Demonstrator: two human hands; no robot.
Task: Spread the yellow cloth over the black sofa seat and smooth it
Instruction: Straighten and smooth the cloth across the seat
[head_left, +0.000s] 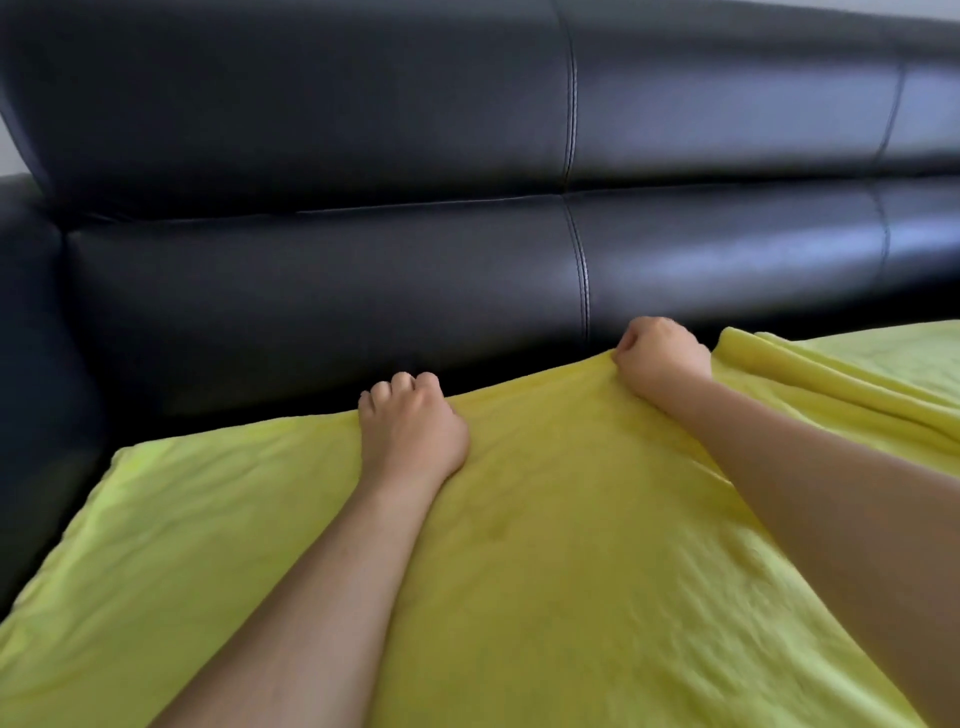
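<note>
The yellow cloth (545, 545) lies over most of the black sofa seat (62, 467), its far edge close to the backrest. My left hand (410, 426) has its fingers curled over that far edge near the middle. My right hand (660, 358) grips the same edge further right, bunching the cloth into a small peak. To the right of that hand the cloth is folded into a thick ridge (810, 374). Light wrinkles run across the near part of the cloth.
The black leather backrest (363, 286) rises right behind the cloth's far edge, with a headrest cushion (311, 104) above it. The sofa's left arm (26, 322) borders the seat. A strip of bare seat shows along the left of the cloth.
</note>
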